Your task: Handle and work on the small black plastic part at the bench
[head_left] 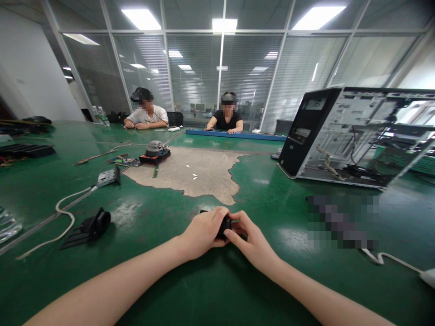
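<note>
As left hand (205, 230) cups black part (223, 226) | right hand (248, 233) pinches it

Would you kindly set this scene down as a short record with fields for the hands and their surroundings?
left hand: wrapped around a small black part
right hand: thumb and fingers against the same part
surface: green tabletop with an irregular tan patch
left side: black bracket-like piece
right side: open-sided computer case, pixelated object
far side: person in white, person in black

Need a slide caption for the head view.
Left hand and right hand hold a small black part at a green table, an open computer case to the right, two people opposite.
</note>
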The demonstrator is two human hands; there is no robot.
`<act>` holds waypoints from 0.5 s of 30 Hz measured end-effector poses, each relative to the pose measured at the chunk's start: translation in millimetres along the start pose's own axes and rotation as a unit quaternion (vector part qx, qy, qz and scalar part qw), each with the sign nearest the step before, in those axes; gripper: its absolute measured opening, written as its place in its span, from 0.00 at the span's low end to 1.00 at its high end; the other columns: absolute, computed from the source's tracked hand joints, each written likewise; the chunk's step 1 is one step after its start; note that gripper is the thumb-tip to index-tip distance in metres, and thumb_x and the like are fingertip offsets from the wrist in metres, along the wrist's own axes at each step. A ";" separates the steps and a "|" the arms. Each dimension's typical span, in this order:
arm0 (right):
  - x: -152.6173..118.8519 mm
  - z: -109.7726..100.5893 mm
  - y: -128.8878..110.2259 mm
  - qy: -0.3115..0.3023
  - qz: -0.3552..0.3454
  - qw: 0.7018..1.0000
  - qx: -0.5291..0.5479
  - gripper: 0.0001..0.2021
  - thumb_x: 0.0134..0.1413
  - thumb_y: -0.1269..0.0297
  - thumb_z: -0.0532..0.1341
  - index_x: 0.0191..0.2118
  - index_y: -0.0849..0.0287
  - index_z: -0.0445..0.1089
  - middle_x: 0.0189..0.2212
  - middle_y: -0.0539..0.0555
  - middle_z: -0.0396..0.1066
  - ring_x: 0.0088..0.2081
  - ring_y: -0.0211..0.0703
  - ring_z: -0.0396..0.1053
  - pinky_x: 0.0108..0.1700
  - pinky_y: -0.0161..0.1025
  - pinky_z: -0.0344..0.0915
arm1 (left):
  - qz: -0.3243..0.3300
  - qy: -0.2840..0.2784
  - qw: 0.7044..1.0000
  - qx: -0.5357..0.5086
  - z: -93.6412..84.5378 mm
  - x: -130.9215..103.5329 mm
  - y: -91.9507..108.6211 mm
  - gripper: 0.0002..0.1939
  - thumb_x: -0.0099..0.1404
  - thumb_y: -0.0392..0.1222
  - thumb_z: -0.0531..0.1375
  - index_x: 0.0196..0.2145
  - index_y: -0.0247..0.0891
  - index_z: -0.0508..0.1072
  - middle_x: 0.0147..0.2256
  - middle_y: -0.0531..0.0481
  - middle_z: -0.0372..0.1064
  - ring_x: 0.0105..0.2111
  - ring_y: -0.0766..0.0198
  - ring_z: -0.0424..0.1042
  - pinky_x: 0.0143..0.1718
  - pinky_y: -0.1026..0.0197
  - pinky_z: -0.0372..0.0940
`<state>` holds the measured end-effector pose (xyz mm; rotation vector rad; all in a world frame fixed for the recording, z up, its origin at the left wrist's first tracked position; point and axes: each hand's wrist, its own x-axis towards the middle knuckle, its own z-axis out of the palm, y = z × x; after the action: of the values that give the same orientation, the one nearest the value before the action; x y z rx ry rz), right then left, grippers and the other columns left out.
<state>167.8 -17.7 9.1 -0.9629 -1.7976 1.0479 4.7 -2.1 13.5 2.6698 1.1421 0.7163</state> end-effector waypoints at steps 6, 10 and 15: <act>1.0 0.2 1.1 0.035 -0.064 0.997 -0.025 0.05 0.51 0.67 0.56 0.36 0.56 0.62 0.39 0.53 0.61 0.41 0.41 0.64 0.43 0.40 0.66 | -0.001 0.003 1.000 -0.007 1.2 0.3 -0.6 0.31 0.51 0.36 0.61 0.49 0.42 0.50 0.45 0.47 0.60 0.42 0.55 0.66 0.40 0.55 0.62; 3.6 0.7 3.2 0.030 -0.007 0.999 0.009 0.07 0.51 0.67 0.57 0.37 0.56 0.59 0.36 0.52 0.63 0.37 0.40 0.67 0.40 0.41 0.67 | -0.005 0.002 1.000 -0.001 2.3 0.7 -0.4 0.29 0.51 0.36 0.61 0.48 0.40 0.51 0.43 0.47 0.61 0.40 0.56 0.66 0.39 0.56 0.63; 1.7 0.1 1.1 0.011 0.002 1.000 0.012 0.08 0.51 0.66 0.57 0.38 0.57 0.60 0.36 0.51 0.64 0.38 0.40 0.67 0.43 0.41 0.66 | -0.007 0.003 1.000 0.000 2.1 0.9 -0.3 0.29 0.51 0.36 0.61 0.47 0.41 0.51 0.43 0.47 0.61 0.39 0.56 0.67 0.38 0.56 0.62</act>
<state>167.3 -15.8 8.5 -0.9601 -1.7635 1.0547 6.0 -1.2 11.9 2.6590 1.1605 0.7230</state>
